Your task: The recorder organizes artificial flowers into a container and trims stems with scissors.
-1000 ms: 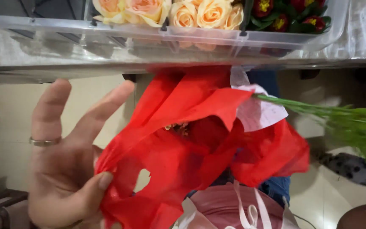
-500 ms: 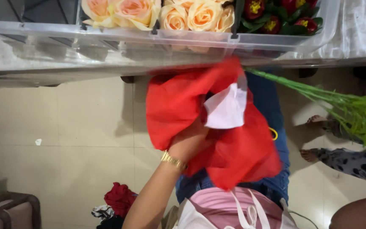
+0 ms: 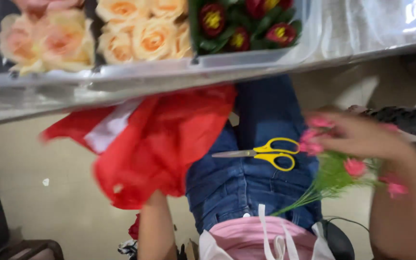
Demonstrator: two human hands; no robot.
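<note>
Head view looks down past a table edge onto the person's lap, where yellow scissors (image 3: pixel 261 154) lie flat on the blue jeans (image 3: pixel 246 188), blades pointing toward the person's left and handles toward the right, so the long axis runs across the thigh. The right hand (image 3: pixel 362 137) is just beside the handles, nearly touching them, and is clearly the nearer of the two; it is blurred, its fingers curl loosely around a bunch of small pink flowers (image 3: pixel 355 166) with green stems that fan down toward the lap, though how firmly it grips I cannot tell. The left hand is buried in a bundle of red cloth (image 3: pixel 155 149) with a white patch, held up over the left thigh; only the forearm shows below it, so its grip cannot be seen, though the cloth hangs from where the hand must be. That cloth sits close to the blade tips without covering them. Above, on the table, a clear plastic tray (image 3: pixel 246 58) holds peach roses (image 3: pixel 143 36) and dark red buds (image 3: pixel 246 21), well apart from both hands. Nothing lies between the right hand and the scissor handles except its own flower bunch.
</note>
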